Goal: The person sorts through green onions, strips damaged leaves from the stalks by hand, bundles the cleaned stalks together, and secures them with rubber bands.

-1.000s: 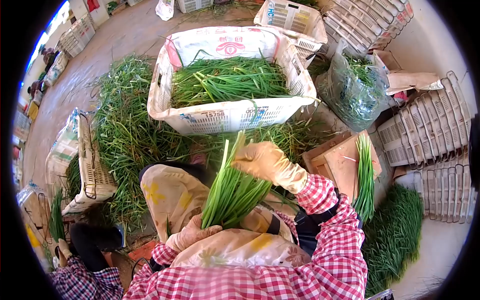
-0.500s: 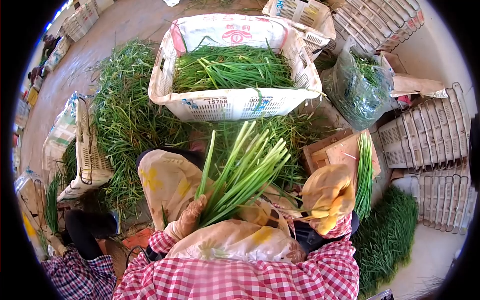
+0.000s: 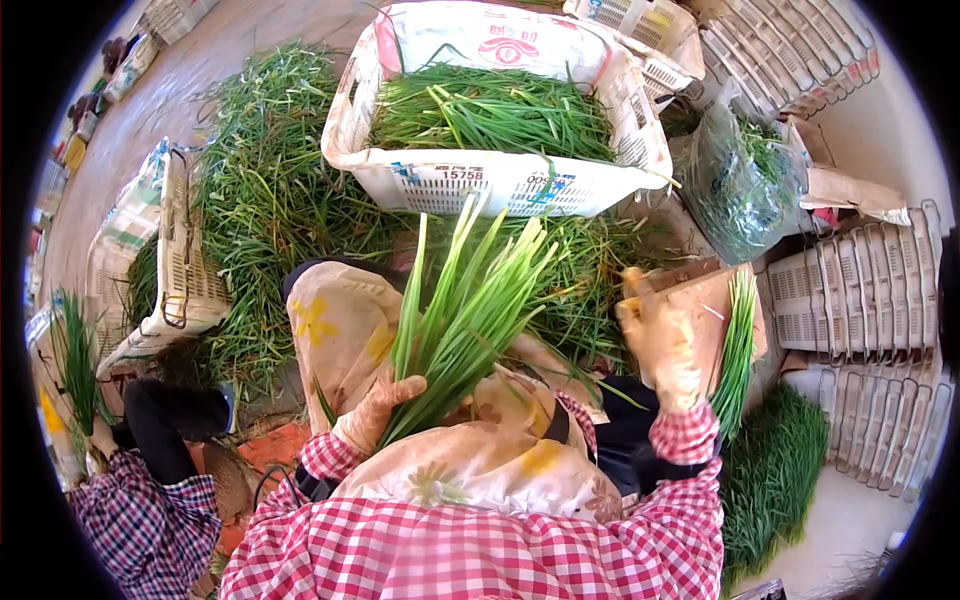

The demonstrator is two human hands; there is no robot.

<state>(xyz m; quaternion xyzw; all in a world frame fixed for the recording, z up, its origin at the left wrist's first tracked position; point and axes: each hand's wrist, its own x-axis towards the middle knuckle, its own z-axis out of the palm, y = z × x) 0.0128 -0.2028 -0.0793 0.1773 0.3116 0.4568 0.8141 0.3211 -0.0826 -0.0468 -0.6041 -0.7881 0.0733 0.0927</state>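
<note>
My left hand (image 3: 380,408), in a thin glove, is wrapped round a fanned bunch of garlic chives (image 3: 470,320) over my lap. The pale stem ends point away from me. My right hand (image 3: 662,345), in a yellowish glove, is raised apart from the bunch, beside a wooden box (image 3: 700,290). Motion blurs it, but the fingers look stretched out, with nothing visible in them. A neat bundle of chives (image 3: 738,350) leans along the box's right side.
A white crate (image 3: 500,185) full of chives stands ahead. Loose chives (image 3: 270,190) heap on the floor around it. At right are a plastic bag (image 3: 745,195), stacked crates (image 3: 850,290) and a spread of chives (image 3: 775,480). Another person's sleeve (image 3: 150,520) shows at lower left.
My right hand has moved forward, and its curled fingers have straightened. The left hand keeps its hold on the chives. The whole view has shifted slightly.
</note>
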